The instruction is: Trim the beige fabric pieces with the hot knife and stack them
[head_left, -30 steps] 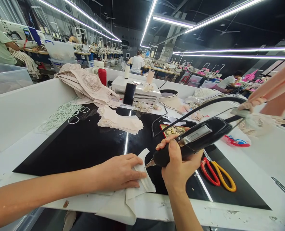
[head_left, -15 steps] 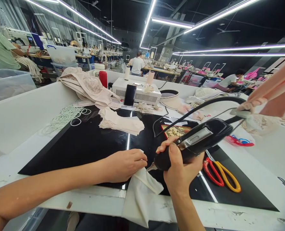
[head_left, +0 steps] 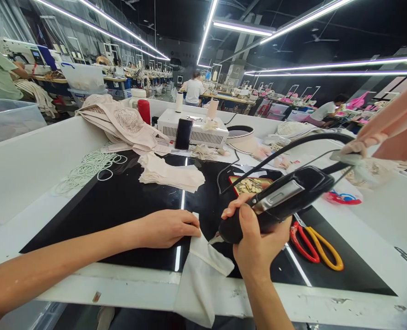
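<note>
My right hand is wrapped round a black corded power tool with a silver plate on its side. The tool's narrow metal tip points left and meets the edge of a piece of white cloth. Closed fingers of my left hand pinch the upper part of this cloth, left of the tip. The cloth lies partly on the black board and hangs over the table's front edge. Its grip point under my left fingers is partly hidden.
Scissors with red and yellow handles lie right of my right hand. Behind are a tray of small pieces, stacked cream fabric pieces, pale elastic loops, a phone and a white vented box.
My left hand has shifted left and slid along the cloth, so more of its upper end shows. The tool stays nearly in place at the cloth's edge.
</note>
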A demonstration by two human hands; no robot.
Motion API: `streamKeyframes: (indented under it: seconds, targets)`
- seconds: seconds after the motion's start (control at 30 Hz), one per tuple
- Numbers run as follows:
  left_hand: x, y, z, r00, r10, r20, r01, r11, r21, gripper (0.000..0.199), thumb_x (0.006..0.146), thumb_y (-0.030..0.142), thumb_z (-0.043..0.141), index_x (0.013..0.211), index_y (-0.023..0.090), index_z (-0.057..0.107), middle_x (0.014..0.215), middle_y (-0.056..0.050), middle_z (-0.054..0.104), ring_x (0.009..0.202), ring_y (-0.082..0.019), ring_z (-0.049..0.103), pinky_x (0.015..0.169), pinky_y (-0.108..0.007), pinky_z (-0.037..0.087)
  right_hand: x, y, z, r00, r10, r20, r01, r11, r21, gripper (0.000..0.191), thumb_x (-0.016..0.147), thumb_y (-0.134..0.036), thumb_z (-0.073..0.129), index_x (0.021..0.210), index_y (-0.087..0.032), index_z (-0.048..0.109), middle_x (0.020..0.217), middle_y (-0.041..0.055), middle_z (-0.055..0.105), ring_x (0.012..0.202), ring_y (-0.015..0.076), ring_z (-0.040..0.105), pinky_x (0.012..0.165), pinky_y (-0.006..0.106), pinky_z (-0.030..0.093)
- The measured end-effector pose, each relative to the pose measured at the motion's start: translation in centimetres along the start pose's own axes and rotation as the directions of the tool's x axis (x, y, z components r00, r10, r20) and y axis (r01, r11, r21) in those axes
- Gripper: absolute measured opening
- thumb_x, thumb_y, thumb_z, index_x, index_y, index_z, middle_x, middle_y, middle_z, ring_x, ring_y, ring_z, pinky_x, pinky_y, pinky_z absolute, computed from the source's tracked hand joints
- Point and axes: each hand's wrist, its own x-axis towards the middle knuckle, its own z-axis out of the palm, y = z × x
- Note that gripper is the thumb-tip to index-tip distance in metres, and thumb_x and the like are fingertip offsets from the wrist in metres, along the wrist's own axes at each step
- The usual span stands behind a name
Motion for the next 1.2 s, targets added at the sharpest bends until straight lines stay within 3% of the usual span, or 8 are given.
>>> streamKeyframes:
  seconds: [0.47,1.2]
  targets:
    - [-0.8,1.3,0.2,0.999,-0.031,0.035,0.023,0.976,0.218,0.053,0.091,0.001,0.057,0.135,0.03,0.066,0.133,-0.005,0.066,0.11,-0.02,0.07,0.081,-0.023,0.056,-0.2,0.2,-0.2,0.999,0.016,-0.034,-0.017,0.999,-0.039,0.036,0.083,-0.026,0.084,0.105,-0.024,0.055,0.081,-0.0062,0.069,0.057,0.0122,0.064,0.055,0.03,0.057]
    - [-1.1,1.2,1.2,0.998,-0.055,0.028,0.05,0.982,0.183,0.058,0.092,-0.002,0.052,0.14,0.029,0.065,0.141,-0.012,0.061,0.131,-0.026,0.063,0.101,-0.03,0.058,0.5,1.3,1.0,0.999,-0.005,-0.052,0.006,1.0,0.013,0.031,0.085,-0.025,0.082,0.105,-0.024,0.058,0.083,-0.0037,0.069,0.059,0.0128,0.064,0.053,0.03,0.058]
